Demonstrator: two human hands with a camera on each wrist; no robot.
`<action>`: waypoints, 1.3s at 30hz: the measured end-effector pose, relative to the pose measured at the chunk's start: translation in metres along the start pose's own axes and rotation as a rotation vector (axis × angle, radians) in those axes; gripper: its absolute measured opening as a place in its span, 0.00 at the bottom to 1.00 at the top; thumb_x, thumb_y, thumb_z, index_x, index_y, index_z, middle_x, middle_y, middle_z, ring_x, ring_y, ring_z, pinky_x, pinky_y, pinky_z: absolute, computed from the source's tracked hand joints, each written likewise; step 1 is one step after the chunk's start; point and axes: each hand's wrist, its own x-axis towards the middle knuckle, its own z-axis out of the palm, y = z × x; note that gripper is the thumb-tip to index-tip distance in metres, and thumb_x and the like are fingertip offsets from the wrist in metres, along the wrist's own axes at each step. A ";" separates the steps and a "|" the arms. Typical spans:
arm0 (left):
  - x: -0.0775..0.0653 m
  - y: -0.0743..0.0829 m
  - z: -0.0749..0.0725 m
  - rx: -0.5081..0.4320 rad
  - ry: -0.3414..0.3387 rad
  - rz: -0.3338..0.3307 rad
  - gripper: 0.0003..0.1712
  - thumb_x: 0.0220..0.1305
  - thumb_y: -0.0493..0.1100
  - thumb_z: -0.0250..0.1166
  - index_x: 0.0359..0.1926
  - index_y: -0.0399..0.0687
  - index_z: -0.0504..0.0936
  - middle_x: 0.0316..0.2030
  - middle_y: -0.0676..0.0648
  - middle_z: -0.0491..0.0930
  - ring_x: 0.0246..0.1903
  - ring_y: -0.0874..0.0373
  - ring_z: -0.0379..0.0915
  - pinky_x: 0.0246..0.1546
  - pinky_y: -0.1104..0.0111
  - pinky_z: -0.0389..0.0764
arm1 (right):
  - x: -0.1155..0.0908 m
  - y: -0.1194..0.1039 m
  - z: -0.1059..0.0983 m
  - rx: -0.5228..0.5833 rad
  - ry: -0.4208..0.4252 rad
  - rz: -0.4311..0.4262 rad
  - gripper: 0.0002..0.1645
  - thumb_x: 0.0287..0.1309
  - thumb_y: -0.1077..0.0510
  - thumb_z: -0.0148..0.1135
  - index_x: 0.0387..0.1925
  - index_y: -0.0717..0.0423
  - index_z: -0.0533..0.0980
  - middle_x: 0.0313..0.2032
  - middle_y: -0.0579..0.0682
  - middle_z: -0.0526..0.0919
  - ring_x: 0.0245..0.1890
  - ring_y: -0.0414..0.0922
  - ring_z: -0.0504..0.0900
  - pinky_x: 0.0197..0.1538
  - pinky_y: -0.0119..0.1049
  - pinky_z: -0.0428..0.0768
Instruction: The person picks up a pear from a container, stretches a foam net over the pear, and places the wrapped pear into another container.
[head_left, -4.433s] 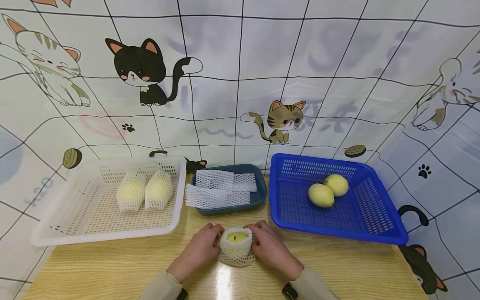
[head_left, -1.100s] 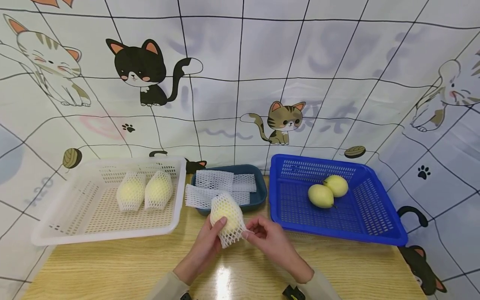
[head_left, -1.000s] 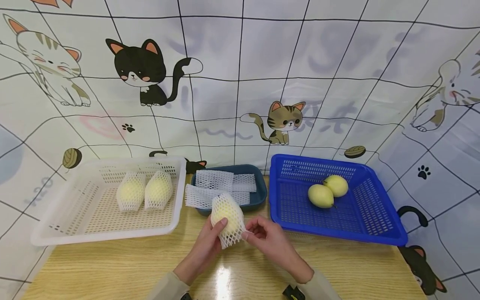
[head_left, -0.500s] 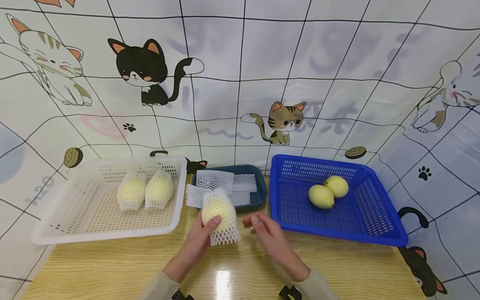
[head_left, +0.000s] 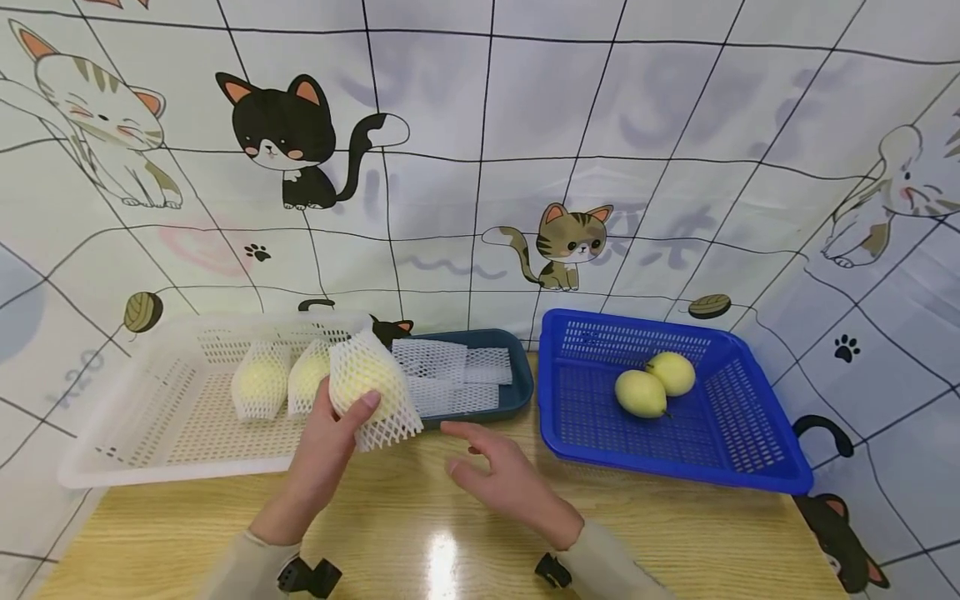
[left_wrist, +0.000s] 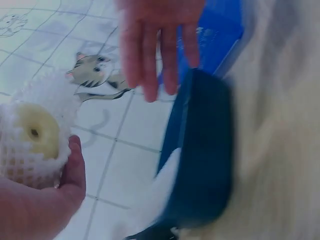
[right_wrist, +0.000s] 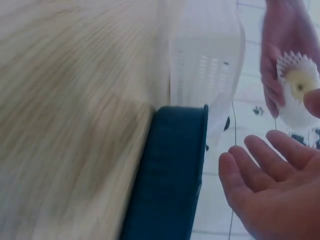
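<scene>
My left hand [head_left: 318,450] grips a pale yellow pear [head_left: 365,379] wrapped in a white foam net sleeve [head_left: 390,425], thumb across its front. It is raised over the right side of the white basket [head_left: 187,475], overlapping one of two sleeved pears [head_left: 261,385] there. In the left wrist view, the bare end of the held pear [left_wrist: 40,127] shows through the sleeve's opening. My right hand [head_left: 510,479] is empty, fingers loosely extended, in front of the dark teal tray [head_left: 517,396]. Several flat foam net sleeves [head_left: 450,392] lie in that tray.
A blue basket [head_left: 585,442] at the right holds two bare pears [head_left: 641,393]. The three containers stand in a row on a wooden table [head_left: 405,533], against a wall covering [head_left: 450,192] printed with cats.
The pear was upright between both hands, then lifted while the right hand pinched the sleeve's edge. The right hand let go, and the left hand carried the sleeved pear left toward the white basket.
</scene>
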 end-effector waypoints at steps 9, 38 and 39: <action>0.013 0.025 -0.031 0.123 0.029 0.017 0.37 0.79 0.53 0.57 0.77 0.48 0.49 0.61 0.44 0.68 0.52 0.65 0.74 0.50 0.76 0.76 | 0.024 -0.027 0.025 -0.358 -0.178 -0.186 0.37 0.70 0.47 0.61 0.76 0.54 0.67 0.77 0.47 0.64 0.76 0.48 0.62 0.73 0.45 0.66; 0.051 0.045 -0.144 0.807 0.057 -0.037 0.59 0.71 0.65 0.60 0.76 0.24 0.43 0.61 0.24 0.66 0.52 0.35 0.71 0.38 0.59 0.76 | 0.059 -0.046 0.078 -1.025 -0.305 -0.390 0.49 0.71 0.34 0.56 0.81 0.55 0.56 0.81 0.52 0.52 0.80 0.45 0.51 0.75 0.46 0.63; 0.053 0.046 -0.149 0.831 0.055 -0.048 0.60 0.71 0.66 0.59 0.76 0.23 0.42 0.61 0.22 0.65 0.53 0.33 0.71 0.39 0.57 0.77 | 0.059 -0.046 0.078 -1.023 -0.305 -0.389 0.49 0.71 0.34 0.57 0.81 0.55 0.56 0.81 0.52 0.52 0.80 0.45 0.51 0.75 0.46 0.64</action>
